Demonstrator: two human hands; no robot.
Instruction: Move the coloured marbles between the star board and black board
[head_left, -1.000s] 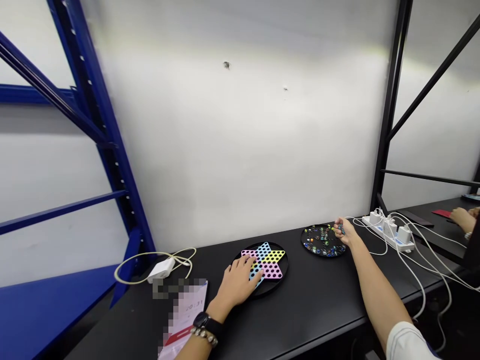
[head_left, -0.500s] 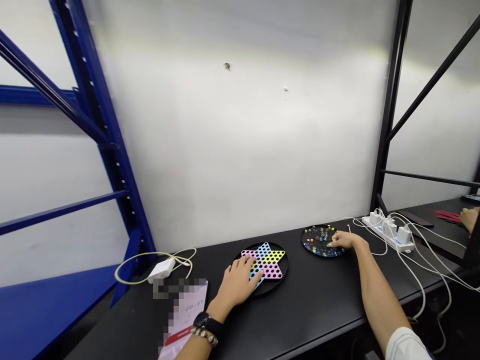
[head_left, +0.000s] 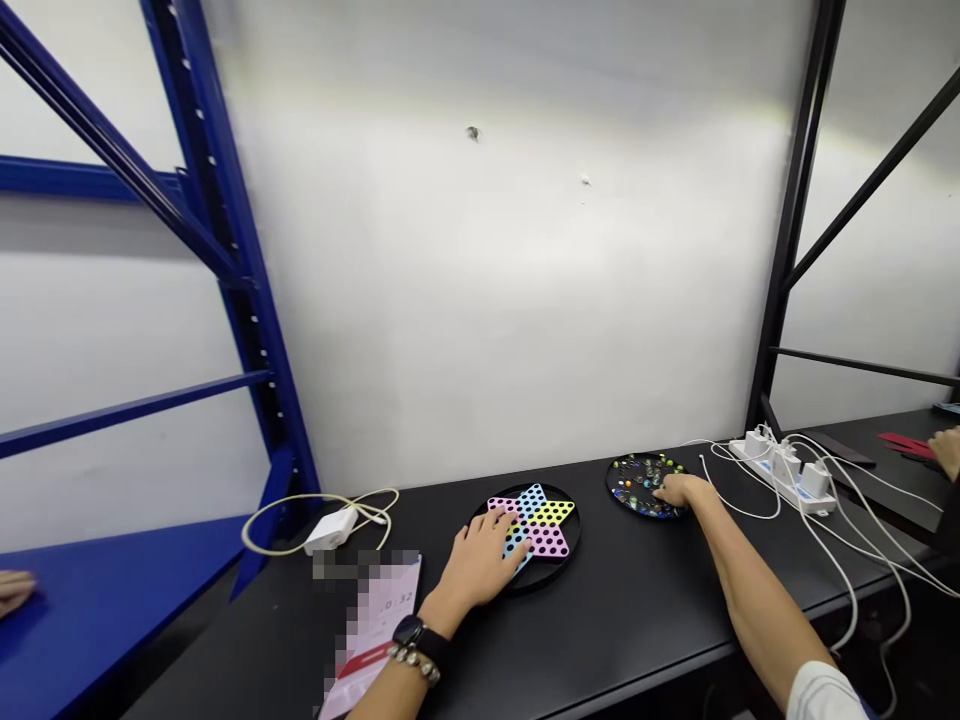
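Note:
My left hand point(head_left: 484, 560) lies on the near left part of a star-shaped Chinese checkers board point(head_left: 550, 541), its fingers spread over the holes. Pink, blue and yellow points of the star show, set in a round black base. No marbles can be seen in the uncovered holes. Farther right, my right hand point(head_left: 679, 489) reaches down into a round black tray point(head_left: 609, 490) of loose glass marbles point(head_left: 628, 484). Its fingers are drawn together at the marbles; whatever is between the fingertips is hidden.
A phone point(head_left: 382, 620), partly pixelated, lies left of my left forearm. Behind it sit a white charger point(head_left: 331, 530) and looped cable. At right, a power strip point(head_left: 780, 478) trails white cables over the table edge. Other people's hands show at the far left point(head_left: 13, 590) and far right point(head_left: 946, 450).
My right hand has shifted slightly left and its fingers now point lower into the marbles. My left hand stays on the board. Another person's hand has appeared at the far left.

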